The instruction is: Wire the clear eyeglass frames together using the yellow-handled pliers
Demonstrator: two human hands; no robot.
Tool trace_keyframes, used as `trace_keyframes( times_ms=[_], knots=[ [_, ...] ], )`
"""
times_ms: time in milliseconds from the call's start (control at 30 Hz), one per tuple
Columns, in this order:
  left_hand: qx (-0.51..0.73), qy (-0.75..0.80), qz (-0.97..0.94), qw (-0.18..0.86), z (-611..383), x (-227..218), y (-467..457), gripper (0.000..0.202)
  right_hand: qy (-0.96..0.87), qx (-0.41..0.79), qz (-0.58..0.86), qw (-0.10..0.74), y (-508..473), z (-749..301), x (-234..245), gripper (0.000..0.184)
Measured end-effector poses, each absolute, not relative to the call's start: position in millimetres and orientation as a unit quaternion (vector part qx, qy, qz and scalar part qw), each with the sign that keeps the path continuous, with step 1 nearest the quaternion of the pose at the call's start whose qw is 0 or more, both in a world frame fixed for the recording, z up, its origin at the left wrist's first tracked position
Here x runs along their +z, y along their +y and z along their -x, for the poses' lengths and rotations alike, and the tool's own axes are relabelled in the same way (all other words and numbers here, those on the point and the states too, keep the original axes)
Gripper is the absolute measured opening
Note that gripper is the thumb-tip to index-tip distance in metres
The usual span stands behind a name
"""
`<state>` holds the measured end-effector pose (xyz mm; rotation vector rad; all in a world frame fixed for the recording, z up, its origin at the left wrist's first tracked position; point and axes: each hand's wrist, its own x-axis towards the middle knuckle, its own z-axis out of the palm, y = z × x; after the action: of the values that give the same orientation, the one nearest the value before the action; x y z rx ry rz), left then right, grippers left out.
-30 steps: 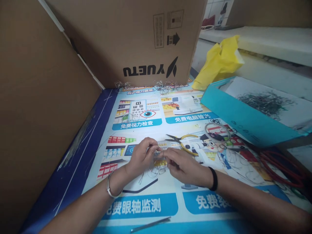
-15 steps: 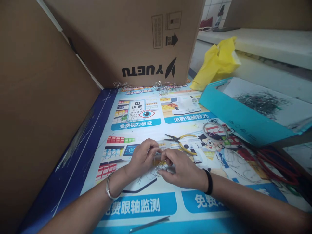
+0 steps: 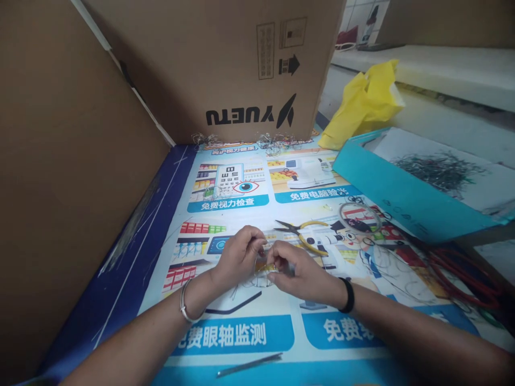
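Observation:
My left hand point(image 3: 241, 254) and my right hand point(image 3: 300, 273) meet over the middle of the printed sheet, thumbs and fingers pinched close together. Between them hangs a small piece of bent thin wire point(image 3: 262, 276), its loops showing below the fingertips. Both hands are closed on this wire; its exact shape is partly hidden by the fingers. Just beyond my right hand lie pliers with yellow handles point(image 3: 303, 235), their jaws apart. A bundle of straight wires point(image 3: 249, 364) rests on the sheet nearer to me.
A blue box point(image 3: 386, 187) at the right holds a heap of wire bits point(image 3: 442, 171). Behind it stands a yellow bag point(image 3: 362, 107). Cardboard point(image 3: 225, 59) walls the back and left. Wire coils point(image 3: 360, 217), red-handled loops point(image 3: 462, 276) and wire tangles point(image 3: 273, 142) lie about.
My right hand's fingers have shifted and its thumb has drawn up to the wire. My left hand stays pinched. The whole view has shifted slightly.

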<state>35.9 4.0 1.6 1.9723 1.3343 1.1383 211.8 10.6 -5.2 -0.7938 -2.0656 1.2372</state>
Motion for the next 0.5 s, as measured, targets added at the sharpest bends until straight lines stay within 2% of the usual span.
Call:
trace_keyframes(
  times_ms=[367,500],
  knots=[
    [0.398,0.508,-0.72,0.256,-33.8,1.3,3.9,0.007,-0.788,0.443,0.338,0.263,8.9,-211.1,-4.6,0.034],
    [0.398,0.513,-0.711,0.271,-35.4,3.8,2.4,0.008,-0.798,0.393,0.365,0.276,5.9,-208.4,-5.2,0.031]
  ],
)
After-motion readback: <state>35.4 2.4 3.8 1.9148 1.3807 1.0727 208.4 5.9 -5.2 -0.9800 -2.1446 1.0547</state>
